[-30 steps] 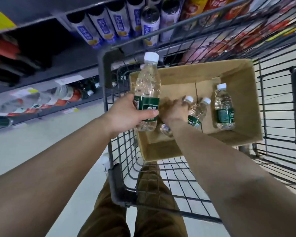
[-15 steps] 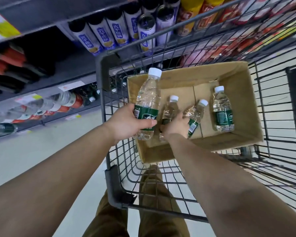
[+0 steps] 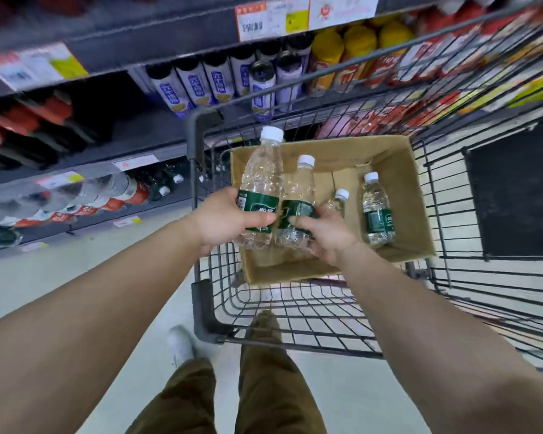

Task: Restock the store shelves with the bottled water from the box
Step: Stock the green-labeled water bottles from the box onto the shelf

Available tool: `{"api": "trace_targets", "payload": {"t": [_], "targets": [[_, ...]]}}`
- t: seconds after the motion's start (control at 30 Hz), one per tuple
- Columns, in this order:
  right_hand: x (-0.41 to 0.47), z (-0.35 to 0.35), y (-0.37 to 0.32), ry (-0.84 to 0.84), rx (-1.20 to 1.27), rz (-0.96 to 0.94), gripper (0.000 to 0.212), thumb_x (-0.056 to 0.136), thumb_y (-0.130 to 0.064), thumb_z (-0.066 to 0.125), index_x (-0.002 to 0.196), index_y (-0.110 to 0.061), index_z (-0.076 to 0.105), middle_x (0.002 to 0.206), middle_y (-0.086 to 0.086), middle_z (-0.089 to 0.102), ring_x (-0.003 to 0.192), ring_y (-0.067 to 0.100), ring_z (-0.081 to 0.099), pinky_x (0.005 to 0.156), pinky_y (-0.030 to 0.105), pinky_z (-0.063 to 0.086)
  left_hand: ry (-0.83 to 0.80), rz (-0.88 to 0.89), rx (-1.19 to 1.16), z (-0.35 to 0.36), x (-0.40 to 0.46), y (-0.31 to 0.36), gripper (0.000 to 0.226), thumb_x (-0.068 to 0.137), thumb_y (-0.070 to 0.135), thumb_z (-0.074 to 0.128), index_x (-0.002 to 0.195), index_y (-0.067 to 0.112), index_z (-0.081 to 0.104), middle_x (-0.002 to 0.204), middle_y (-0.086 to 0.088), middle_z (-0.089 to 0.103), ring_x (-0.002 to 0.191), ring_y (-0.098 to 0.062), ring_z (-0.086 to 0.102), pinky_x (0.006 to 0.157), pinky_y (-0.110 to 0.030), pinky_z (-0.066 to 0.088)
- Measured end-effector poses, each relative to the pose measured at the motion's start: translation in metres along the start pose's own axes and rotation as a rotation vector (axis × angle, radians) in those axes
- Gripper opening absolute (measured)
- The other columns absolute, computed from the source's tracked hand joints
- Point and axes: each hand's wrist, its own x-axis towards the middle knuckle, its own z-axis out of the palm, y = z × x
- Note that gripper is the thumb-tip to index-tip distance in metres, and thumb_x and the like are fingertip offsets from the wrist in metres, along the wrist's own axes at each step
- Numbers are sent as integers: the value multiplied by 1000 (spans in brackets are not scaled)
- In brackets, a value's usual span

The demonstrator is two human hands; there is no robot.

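Your left hand (image 3: 223, 219) is clamped on a water bottle (image 3: 259, 186), fingers wrapped round its green label and thumb across the front. The bottle stands nearly upright, white cap far, held over the left near corner of the box (image 3: 417, 195).

Your right hand (image 3: 325, 234) is clamped on a second bottle (image 3: 297, 195), the grip closed round the label and lower body. This bottle is upright and just right of the first; the two labels are touching or nearly so.

The box is open-topped brown cardboard and sits inside a wire cart (image 3: 295, 314). Two more bottles remain in it:
- a third bottle (image 3: 337, 203), directly beyond your right hand, only its cap and shoulder in view;
- a fourth bottle (image 3: 377, 211), upright near the right wall, apart from the others.

The shelves (image 3: 145, 126) run along the left and far sides. The lowest level at left carries clear bottles with red labels (image 3: 85, 200), blurred. The level above carries white-and-blue bottles (image 3: 198, 83) and, to their right, yellow-capped bottles (image 3: 355, 48). Price tags (image 3: 273, 18) are fixed to the shelf edges.

Your legs and one white shoe (image 3: 179, 343) show at the near end of the cart.
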Motion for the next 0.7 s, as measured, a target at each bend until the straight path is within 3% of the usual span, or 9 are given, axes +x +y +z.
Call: {"api": "trace_targets", "payload": {"t": [0.03, 0.1, 0.13, 0.2, 0.23, 0.4, 0.5, 0.6, 0.7], "targets": [[-14, 0, -9, -59, 18, -18, 47, 78, -17, 80, 117, -24, 54, 95, 0, 67, 94, 25, 68, 85, 49, 56, -7, 20, -6, -4, -8, 2, 46, 78, 26, 81, 116, 15, 58, 101, 1, 72, 85, -11, 68, 65, -23, 50], [-40, 4, -25, -153, 25, -63, 80, 60, -32, 91, 128, -21, 50, 113, 6, 68, 106, 25, 65, 94, 50, 52, -22, 57, -24, -16, -29, 8, 41, 79, 25, 80, 113, 16, 61, 100, 2, 73, 82, -8, 67, 60, -20, 46], [-53, 9, -33, -205, 56, -81, 84, 59, -30, 90, 131, -19, 48, 119, 8, 67, 108, 25, 65, 93, 49, 53, -30, 74, -32, -24, -41, 11, 38, 79, 26, 80, 112, 17, 62, 98, 4, 73, 78, -6, 67, 58, -18, 44], [-85, 25, -51, -298, 127, -150, 52, 78, -7, 75, 122, -21, 52, 113, 8, 68, 96, 20, 68, 80, 41, 57, -38, 127, -45, -46, -69, 12, 38, 79, 28, 81, 112, 20, 64, 99, 7, 73, 80, -6, 66, 60, -20, 43], [-100, 35, -57, -357, 138, -188, 49, 81, -1, 70, 121, -22, 52, 112, 8, 68, 94, 19, 69, 78, 40, 57, -42, 155, -57, -58, -86, 11, 40, 77, 29, 82, 113, 22, 65, 101, 7, 74, 86, -10, 67, 65, -23, 44], [-186, 136, -77, -503, 31, -360, 61, 68, -3, 77, 121, -25, 56, 113, 7, 71, 93, 24, 70, 89, 51, 52, -67, 346, -162, -139, -193, -20, 40, 75, 26, 76, 113, 20, 67, 106, -1, 75, 92, -21, 71, 83, -38, 55], [-244, 228, -77, -576, -35, -461, 63, 68, -8, 73, 128, -18, 54, 116, 11, 69, 97, 29, 69, 87, 51, 55, 13, 472, -183, -198, -278, -60, 42, 76, 22, 78, 116, 18, 66, 108, -5, 75, 96, -20, 69, 83, -33, 52], [-307, 330, -72, -657, -134, -545, 75, 65, -19, 84, 132, -9, 53, 126, 17, 64, 111, 33, 63, 96, 55, 49, 146, 534, -287, -260, -372, -109, 45, 69, 12, 79, 113, 17, 65, 115, -6, 73, 105, -19, 66, 89, -33, 50], [-364, 422, -67, -794, -181, -657, 45, 77, -10, 74, 120, -7, 62, 117, 17, 67, 102, 32, 65, 92, 50, 52, 308, 523, -381, -314, -456, -153, 67, 65, 25, 81, 127, 13, 56, 127, -6, 66, 113, -21, 62, 80, -32, 55]]}}
